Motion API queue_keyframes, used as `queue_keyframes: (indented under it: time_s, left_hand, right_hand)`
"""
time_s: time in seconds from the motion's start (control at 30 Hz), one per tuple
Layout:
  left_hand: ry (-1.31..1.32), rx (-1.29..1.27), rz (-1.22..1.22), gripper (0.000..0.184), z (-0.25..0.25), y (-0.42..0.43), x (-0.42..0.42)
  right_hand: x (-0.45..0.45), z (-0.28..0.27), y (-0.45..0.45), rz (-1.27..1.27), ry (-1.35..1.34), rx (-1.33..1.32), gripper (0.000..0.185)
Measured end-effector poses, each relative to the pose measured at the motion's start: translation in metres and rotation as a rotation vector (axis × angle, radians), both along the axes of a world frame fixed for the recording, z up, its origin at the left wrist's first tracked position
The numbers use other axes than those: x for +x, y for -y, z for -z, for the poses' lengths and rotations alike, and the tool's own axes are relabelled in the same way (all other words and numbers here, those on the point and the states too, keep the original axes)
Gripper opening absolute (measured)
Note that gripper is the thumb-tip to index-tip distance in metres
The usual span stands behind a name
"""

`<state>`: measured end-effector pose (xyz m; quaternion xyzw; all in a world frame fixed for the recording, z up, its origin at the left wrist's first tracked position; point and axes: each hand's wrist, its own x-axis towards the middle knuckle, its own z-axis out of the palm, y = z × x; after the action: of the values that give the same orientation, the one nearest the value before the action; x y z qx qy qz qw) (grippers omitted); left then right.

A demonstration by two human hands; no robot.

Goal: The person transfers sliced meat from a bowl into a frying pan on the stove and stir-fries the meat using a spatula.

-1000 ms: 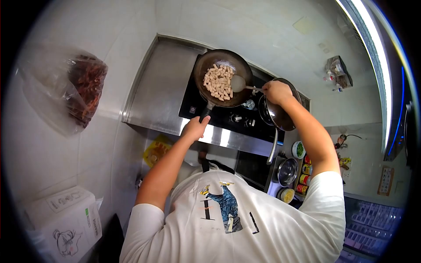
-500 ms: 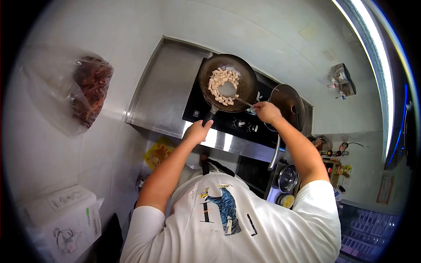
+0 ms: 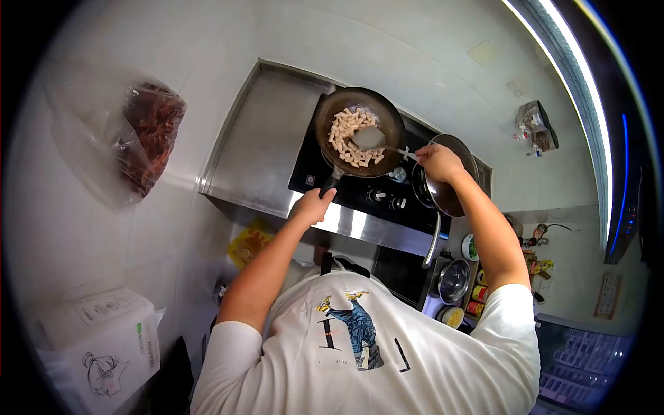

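A dark wok [image 3: 387, 119] sits on the black gas stove [image 3: 304, 160], with pale meat strips [image 3: 344, 130] gathered in its middle. My left hand [image 3: 313, 206] is closed around the wok's black handle [image 3: 330, 185], which points toward me. In my right hand [image 3: 440, 164] is the handle end of a metal spatula [image 3: 369, 137]. Its broad rounded head hangs over the right part of the meat; whether it touches the strips I cannot tell. A second pan with a dark see-through lid [image 3: 453, 200] is just under my right hand and partly hidden by it.
Left of the stove runs a steel counter [image 3: 252, 135]. The second pan's long handle [image 3: 433, 242] juts toward me. To the right are a metal bowl [image 3: 454, 280], a small bowl of yellow bits [image 3: 452, 317] and several cans [image 3: 477, 301]. A bagged dark-red item [image 3: 152, 135] hangs at left.
My right hand has moved right and slightly up, drawing the spatula head from the middle of the meat toward its right side. The left hand stays on the wok handle.
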<state>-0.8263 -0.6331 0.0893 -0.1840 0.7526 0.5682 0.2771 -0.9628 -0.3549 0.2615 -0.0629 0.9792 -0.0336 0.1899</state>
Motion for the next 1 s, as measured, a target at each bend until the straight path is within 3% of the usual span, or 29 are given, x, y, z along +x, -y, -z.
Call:
queue_keyframes:
  time_s: [0.23,0.37,0.77,1.0]
  left_hand:
    - [0.000,-0.003,0.005,0.052,-0.003,-0.001,-0.003]
    - [-0.029,0.019,0.016,0.051,0.004,0.000,-0.002]
    - [-0.017,0.008,0.025,0.054,-0.001,0.000,0.000]
    - [-0.018,0.001,0.022,0.051,0.005,0.000,-0.001]
  right_hand:
    - [0.003,0.082,0.017,0.053,0.091,-0.034,0.031]
    - [0.004,0.066,-0.010,0.047,0.219,-0.003,0.031]
    - [0.018,0.086,0.013,0.071,0.138,-0.018,0.030]
    - [0.014,0.035,0.011,0.068,0.028,-0.141,0.031]
